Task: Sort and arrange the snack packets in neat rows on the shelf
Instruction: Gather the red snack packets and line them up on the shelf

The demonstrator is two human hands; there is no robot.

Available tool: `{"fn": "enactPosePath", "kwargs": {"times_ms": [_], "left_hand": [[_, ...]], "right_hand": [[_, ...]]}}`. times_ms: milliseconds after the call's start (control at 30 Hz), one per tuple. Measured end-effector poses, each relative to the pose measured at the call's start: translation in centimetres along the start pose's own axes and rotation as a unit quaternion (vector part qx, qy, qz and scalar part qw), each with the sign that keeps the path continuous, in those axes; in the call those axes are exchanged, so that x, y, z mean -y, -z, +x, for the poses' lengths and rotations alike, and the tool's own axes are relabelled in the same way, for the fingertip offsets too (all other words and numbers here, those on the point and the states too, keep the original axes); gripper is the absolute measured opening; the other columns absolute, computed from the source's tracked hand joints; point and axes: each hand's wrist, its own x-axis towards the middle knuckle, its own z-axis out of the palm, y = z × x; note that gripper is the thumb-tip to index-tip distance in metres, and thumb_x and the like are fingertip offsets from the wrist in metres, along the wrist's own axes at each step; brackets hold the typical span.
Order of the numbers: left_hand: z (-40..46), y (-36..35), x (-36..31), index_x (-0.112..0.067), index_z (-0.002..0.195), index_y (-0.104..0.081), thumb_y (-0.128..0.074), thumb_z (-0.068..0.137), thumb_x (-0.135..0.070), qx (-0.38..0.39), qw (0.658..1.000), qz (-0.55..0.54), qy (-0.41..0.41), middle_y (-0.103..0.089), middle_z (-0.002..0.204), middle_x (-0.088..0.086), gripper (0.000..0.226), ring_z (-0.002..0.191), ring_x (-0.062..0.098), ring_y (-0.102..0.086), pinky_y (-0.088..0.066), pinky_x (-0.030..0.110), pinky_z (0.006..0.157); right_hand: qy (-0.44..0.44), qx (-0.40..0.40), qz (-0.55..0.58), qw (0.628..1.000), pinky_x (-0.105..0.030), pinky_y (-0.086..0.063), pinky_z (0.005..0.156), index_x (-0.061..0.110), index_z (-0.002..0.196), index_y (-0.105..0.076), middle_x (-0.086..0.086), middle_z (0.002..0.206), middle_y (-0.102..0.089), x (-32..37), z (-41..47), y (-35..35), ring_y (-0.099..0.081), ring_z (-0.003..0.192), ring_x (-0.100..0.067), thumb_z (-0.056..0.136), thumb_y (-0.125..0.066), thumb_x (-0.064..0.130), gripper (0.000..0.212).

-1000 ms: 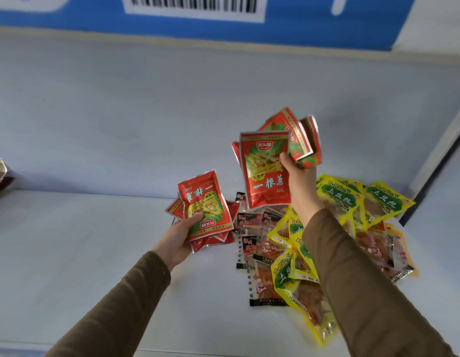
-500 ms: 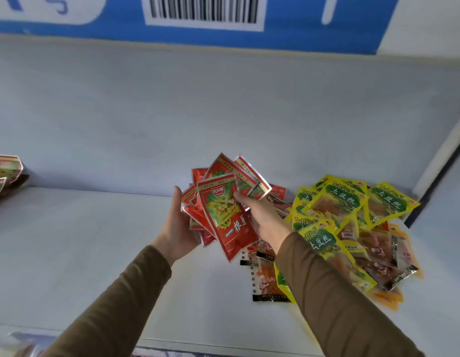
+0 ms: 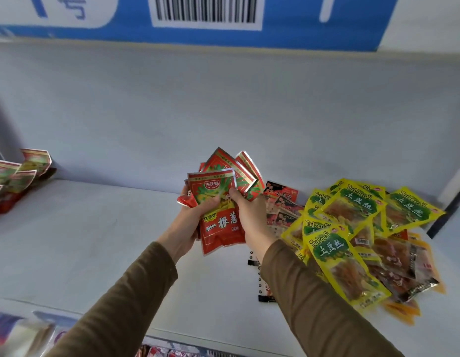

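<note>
Both hands hold one bunch of red snack packets [image 3: 220,222] above the middle of the white shelf [image 3: 82,240]. My left hand [image 3: 190,225] grips the bunch from the left and underneath. My right hand [image 3: 249,215] pinches it from the right, thumb on the front packet. Further red packets fan out behind the front one. To the right lies a loose pile of yellow packets [image 3: 352,210] with green labels. Darker red-and-black packets [image 3: 283,204] lie between the pile and my hands, partly hidden by my right arm.
Several red packets [image 3: 15,176] stand at the shelf's far left against the back wall [image 3: 223,106]. A blue sign with a barcode [image 3: 205,11] hangs above. The shelf's front edge [image 3: 198,336] runs below my arms, with blurred goods on a lower level.
The right hand brought its fan of red packets down and left onto the left hand's packets; both hands now hold one merged bunch. The view shifted left, showing more packets at far left.
</note>
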Motion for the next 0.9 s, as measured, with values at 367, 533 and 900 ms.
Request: {"fn": "enactPosePath", "kwargs": {"times_ms": [367, 533, 900], "left_hand": [[0.1, 6.7, -1.1, -0.017, 0.124, -0.061, -0.075, 0.092, -0.025, -0.055, 0.996, -0.018, 0.064, -0.08, 0.102, 0.007, 0.037, 0.087, 0.03, -0.078, -0.063, 0.043, 0.072], [-0.1, 14.6, -3.8, -0.014, 0.121, -0.061, -0.067, 0.096, -0.032, -0.067, 0.994, -0.012, 0.08, -0.08, 0.1, 0.01, 0.032, 0.082, 0.029, -0.078, -0.062, 0.043, 0.078], [1.1, 38.7, -10.7, -0.039, 0.136, -0.029, -0.078, 0.088, -0.013, -0.15, 0.989, -0.01, -0.016, -0.069, 0.115, 0.015, 0.074, 0.094, 0.039, -0.076, -0.063, 0.051, 0.077]], "right_hand": [[-0.116, 0.118, 0.062, 0.984, -0.051, -0.058, 0.091, 0.026, 0.127, -0.062, -0.003, 0.109, -0.077, -2.4, 0.3, -6.4, -0.076, 0.096, -0.026, 0.093, -0.058, 0.062, 0.05], [-0.123, 0.105, 0.093, 0.982, -0.049, -0.061, 0.083, 0.028, 0.13, -0.057, -0.005, 0.111, -0.076, -4.9, 0.6, -14.7, -0.076, 0.094, -0.027, 0.098, -0.06, 0.048, 0.038], [-0.112, 0.098, 0.112, 0.983, -0.054, -0.058, 0.091, 0.024, 0.12, -0.064, -0.003, 0.106, -0.077, -11.7, -0.3, -39.3, -0.076, 0.094, -0.025, 0.098, -0.063, 0.042, 0.028]]}}
